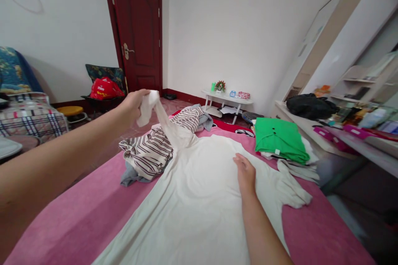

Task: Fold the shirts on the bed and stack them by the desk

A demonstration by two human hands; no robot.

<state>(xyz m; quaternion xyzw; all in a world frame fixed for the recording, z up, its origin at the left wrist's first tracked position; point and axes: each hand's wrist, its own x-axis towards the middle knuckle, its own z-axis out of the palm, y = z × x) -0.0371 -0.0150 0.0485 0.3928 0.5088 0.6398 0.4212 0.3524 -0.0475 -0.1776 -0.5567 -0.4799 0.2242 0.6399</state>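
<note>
A white long-sleeved shirt (199, 198) lies spread over the pink bed cover (314, 232). My left hand (137, 102) is closed on the end of its left sleeve and holds it up in the air, so the sleeve stretches down to the shoulder. On the shirt's upper right part, my right hand (246, 172) rests on its side with loosely bent fingers and nothing seen in it. The other sleeve lies bunched on the bed at the right. Beneath the raised sleeve is a heap of striped clothing (149, 153) with grey cloth.
A folded green garment (278, 138) tops a stack of clothes at the bed's far right. Beyond the bed stand a small white table (226, 98) and a red door (139, 29). A cluttered desk (329, 143) borders the right side; a chair holds a red bag (105, 88).
</note>
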